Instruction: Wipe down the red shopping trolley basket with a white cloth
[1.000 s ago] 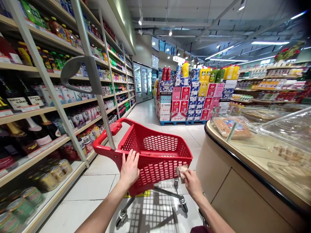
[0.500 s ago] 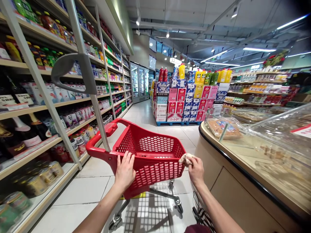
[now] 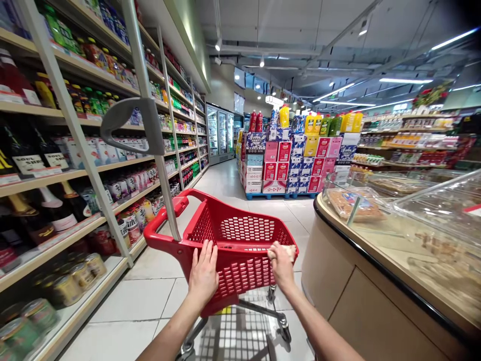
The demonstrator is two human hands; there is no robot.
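A red plastic shopping cart (image 3: 240, 273) stands before me, its perforated basket showing nothing inside. My left hand (image 3: 204, 273) lies on the near side of the basket, fingers stretched out over the rim; its thumb is mostly hidden. Farther right along the same rim, my right hand (image 3: 282, 265) is closed around a crumpled whitish cloth (image 3: 288, 251) and presses it on the edge. The cart's red handle (image 3: 165, 215) is at its left end. A metal pole (image 3: 169, 195) with a grey plastic loop (image 3: 131, 125) rises from the cart there.
Drink shelves (image 3: 93, 165) line the left side. On the right, close to the cart, curves a counter (image 3: 338, 260) with packaged food behind glass. Stacked drink cartons (image 3: 276, 168) stand on blue pallets ahead. Tiled floor (image 3: 139, 296) surrounds the cart.
My right hand has slid the cloth leftward along the rim, away from the basket's right corner. My left hand stays on the rim. The whole view has shifted slightly.
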